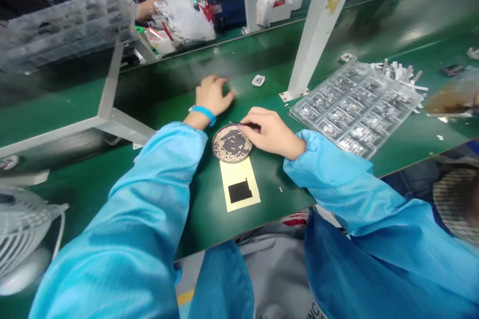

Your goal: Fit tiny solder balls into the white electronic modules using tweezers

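A shallow round dish [231,145] with a dark rim holds many tiny pale and dark pieces. My right hand [270,133] grips its right edge, with the thumb over the rim and the other fingers curled; a dark part shows between them. Beyond the dish, my left hand [212,95], with a blue band at the wrist, reaches over the green table, its thumb and fingers apart and nothing visible in them. Partly under the dish lies a yellow paper [245,172] bearing a black rectangular sheet [239,192]. A small white square part [258,80] rests right of my left hand.
On the right, clear compartment trays [355,109] hold many small parts, with white strips [400,72] behind them. A white metal post [312,35] stands beyond my right hand. Shelf framing [108,109] and a white fan [26,229] are on the left. Plastic bags [183,10] lie at the back.
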### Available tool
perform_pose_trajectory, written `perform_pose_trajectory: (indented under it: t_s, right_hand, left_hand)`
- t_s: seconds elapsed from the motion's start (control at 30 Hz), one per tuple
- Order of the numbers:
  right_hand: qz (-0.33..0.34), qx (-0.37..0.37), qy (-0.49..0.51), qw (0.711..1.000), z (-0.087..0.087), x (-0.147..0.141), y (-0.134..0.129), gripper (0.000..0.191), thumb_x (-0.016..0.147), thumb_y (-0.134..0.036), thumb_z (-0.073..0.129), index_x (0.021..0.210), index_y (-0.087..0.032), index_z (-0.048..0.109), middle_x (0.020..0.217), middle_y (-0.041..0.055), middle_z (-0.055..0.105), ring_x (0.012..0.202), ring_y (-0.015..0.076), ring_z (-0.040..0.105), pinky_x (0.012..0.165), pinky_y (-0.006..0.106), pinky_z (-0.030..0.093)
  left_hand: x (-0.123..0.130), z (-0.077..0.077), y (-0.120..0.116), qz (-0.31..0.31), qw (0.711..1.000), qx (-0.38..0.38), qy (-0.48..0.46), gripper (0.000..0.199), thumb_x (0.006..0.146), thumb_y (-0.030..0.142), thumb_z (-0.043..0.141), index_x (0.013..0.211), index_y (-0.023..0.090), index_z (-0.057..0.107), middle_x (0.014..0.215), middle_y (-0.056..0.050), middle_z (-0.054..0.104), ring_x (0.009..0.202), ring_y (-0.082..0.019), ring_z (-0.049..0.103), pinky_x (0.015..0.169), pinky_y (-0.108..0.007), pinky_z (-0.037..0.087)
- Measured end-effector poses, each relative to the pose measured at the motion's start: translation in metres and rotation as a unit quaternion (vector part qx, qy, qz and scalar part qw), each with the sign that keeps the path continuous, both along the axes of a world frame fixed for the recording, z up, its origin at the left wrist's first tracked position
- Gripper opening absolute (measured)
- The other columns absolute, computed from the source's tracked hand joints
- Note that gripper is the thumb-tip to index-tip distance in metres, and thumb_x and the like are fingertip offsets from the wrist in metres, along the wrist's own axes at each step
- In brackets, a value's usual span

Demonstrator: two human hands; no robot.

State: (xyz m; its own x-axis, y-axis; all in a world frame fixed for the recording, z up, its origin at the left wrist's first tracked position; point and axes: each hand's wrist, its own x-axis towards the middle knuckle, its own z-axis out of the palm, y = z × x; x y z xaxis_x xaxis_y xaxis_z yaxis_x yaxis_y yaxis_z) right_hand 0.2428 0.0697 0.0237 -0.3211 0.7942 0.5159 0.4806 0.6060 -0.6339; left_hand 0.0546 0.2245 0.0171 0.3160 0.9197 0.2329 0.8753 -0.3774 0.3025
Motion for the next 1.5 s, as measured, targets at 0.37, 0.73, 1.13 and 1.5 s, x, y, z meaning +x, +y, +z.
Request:
perform_pose_trajectory:
  t_s: [0.37, 0.73, 1.13, 1.5]
  right_hand:
    - [-0.095, -0.002, -0.138, 0.986, 0.008, 0.038, 0.018, 0.035, 0.097, -0.040, 0.063, 0.072, -0.015, 0.057, 0.078, 0.0038, 0.056, 0.070, 0.0146, 0.046, 0.065, 0.031, 0.031]
    - [0.150, -0.158, 0.057, 0.974, 0.004, 0.015, -0.028, 0.032, 0.084, -0.043, 0.080, 0.094, -0.013, 0.073, 0.083, 0.0041, 0.072, 0.069, 0.0128, 0.063, 0.063, 0.025, 0.051]
    - [0.140, -0.194, 0.038, 0.970, -0.011, 0.007, -0.032, 0.034, 0.082, -0.044, 0.083, 0.091, -0.013, 0.072, 0.086, 0.0055, 0.073, 0.065, 0.0115, 0.063, 0.059, 0.023, 0.053]
    - [0.119, -0.059, 0.071, 0.989, 0.006, -0.001, -0.053, 0.017, 0.084, -0.031, 0.083, 0.092, -0.019, 0.074, 0.090, 0.0046, 0.076, 0.082, 0.0176, 0.073, 0.076, 0.030, 0.063]
  left_hand:
    - [0.099, -0.014, 0.039, -0.003, 0.997, -0.076, -0.021, 0.040, 0.089, 0.042, 0.070, 0.117, 0.013, 0.069, 0.134, -0.022, 0.061, 0.130, -0.038, 0.053, 0.110, -0.054, 0.038]
    - [-0.053, 0.017, -0.166, -0.008, 0.691, -0.458, -0.559, 0.053, 0.062, 0.016, 0.091, 0.111, 0.020, 0.071, 0.094, -0.002, 0.071, 0.071, -0.009, 0.065, 0.064, -0.019, 0.053]
    - [-0.066, -0.006, -0.216, -0.125, 0.844, -0.387, -0.349, 0.024, 0.088, 0.029, 0.071, 0.108, 0.015, 0.070, 0.093, -0.007, 0.074, 0.082, -0.017, 0.070, 0.073, -0.027, 0.056]
    - [-0.061, -0.012, -0.221, -0.090, 0.879, -0.337, -0.325, 0.026, 0.083, 0.027, 0.072, 0.107, 0.019, 0.078, 0.086, -0.006, 0.076, 0.078, -0.020, 0.070, 0.070, -0.030, 0.057]
